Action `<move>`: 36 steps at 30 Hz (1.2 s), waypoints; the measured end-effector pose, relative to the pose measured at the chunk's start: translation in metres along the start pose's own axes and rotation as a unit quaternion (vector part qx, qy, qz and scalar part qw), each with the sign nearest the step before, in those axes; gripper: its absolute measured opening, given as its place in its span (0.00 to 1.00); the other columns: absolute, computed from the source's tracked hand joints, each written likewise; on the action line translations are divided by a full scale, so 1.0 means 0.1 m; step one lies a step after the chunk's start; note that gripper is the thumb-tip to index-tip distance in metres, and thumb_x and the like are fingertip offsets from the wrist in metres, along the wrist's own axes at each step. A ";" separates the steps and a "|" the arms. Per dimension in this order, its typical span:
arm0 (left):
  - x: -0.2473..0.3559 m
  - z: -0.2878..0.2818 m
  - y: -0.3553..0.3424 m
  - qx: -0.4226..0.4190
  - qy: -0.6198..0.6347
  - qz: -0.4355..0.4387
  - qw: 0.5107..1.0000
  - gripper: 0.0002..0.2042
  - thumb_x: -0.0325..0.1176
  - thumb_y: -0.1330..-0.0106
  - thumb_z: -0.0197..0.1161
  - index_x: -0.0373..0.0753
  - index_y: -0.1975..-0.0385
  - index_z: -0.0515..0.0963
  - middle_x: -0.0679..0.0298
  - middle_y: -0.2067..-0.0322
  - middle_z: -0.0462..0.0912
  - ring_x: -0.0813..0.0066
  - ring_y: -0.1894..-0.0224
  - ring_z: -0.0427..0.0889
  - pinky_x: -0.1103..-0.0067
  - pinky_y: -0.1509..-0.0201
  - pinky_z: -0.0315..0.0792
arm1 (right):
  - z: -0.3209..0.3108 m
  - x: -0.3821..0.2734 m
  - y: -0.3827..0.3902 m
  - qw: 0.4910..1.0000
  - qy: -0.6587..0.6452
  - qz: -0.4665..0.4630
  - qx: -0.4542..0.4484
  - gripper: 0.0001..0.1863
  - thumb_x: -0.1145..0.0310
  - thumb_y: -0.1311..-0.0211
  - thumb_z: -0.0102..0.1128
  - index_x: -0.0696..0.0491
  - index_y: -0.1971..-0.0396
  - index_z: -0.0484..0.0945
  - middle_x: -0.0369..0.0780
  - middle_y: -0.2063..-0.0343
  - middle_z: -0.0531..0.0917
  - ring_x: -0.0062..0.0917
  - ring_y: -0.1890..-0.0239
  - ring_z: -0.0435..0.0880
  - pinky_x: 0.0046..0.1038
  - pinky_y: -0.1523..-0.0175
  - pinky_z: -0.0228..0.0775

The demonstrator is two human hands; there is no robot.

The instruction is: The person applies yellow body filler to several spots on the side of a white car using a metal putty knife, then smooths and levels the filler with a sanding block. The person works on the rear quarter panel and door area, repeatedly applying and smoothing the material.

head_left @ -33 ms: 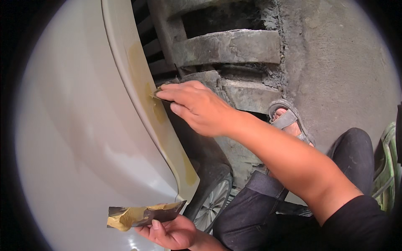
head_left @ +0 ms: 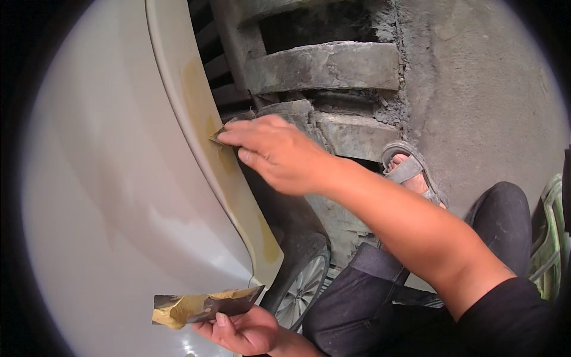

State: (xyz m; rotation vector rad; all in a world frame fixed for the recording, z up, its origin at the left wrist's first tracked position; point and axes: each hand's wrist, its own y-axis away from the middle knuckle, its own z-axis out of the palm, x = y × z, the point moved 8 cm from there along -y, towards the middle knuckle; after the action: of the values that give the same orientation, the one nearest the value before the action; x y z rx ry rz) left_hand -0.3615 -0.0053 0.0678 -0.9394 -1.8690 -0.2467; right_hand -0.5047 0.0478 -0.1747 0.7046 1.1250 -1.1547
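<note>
Now: right hand (head_left: 282,153), pinching a thin dark spreader (head_left: 216,137), shifted slightly left, its blade apparently farther onto the yellowish smear (head_left: 194,86) along the pale car panel's (head_left: 113,143) rim. Left hand (head_left: 242,332), lower down, gripping a dark plate (head_left: 241,302) loaded with mustard paste (head_left: 175,312). Edges: raised ridge (head_left: 178,113) left of the smear; wheel (head_left: 301,291) near the panel's lower corner. Room: rightward, over concrete slats (head_left: 324,66).

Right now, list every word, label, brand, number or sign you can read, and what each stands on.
None can be read.
Pale car panel: no lettering shows.
Dark plate in the left hand: yellowish paste, no visible marking.
Wheel: any hub mark is too small to tell.
</note>
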 end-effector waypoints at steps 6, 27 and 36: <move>-0.03 -0.05 0.03 0.036 -0.014 -0.008 0.999 0.24 0.28 0.34 0.50 0.29 0.38 0.63 0.53 0.40 0.69 0.62 0.37 0.67 0.65 0.29 0.58 | 0.34 -0.10 0.37 0.998 -0.016 0.067 -0.009 0.22 0.71 0.40 0.59 0.44 0.43 0.78 0.39 0.40 0.76 0.50 0.43 0.71 0.49 0.42 0.66; 0.01 0.03 0.02 0.035 -0.041 -0.006 0.999 0.24 0.29 0.34 0.49 0.31 0.38 0.62 0.53 0.40 0.69 0.61 0.37 0.67 0.64 0.30 0.59 | 0.30 -0.14 0.44 0.987 0.088 0.037 -0.125 0.26 0.74 0.43 0.62 0.42 0.42 0.77 0.36 0.38 0.74 0.49 0.40 0.71 0.47 0.38 0.66; -0.05 0.02 0.02 0.013 -0.031 -0.017 0.999 0.25 0.29 0.34 0.48 0.31 0.36 0.61 0.53 0.39 0.68 0.61 0.35 0.66 0.63 0.28 0.57 | -0.14 0.16 -0.29 0.997 0.052 -0.052 -0.021 0.19 0.69 0.39 0.60 0.43 0.47 0.80 0.36 0.40 0.78 0.48 0.41 0.72 0.47 0.38 0.65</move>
State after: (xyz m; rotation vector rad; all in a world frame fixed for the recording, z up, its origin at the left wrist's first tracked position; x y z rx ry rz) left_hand -0.3611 -0.0051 0.0625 -0.9069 -1.9411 -0.2154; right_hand -0.5364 0.0465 -0.1912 0.6877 1.2828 -1.1899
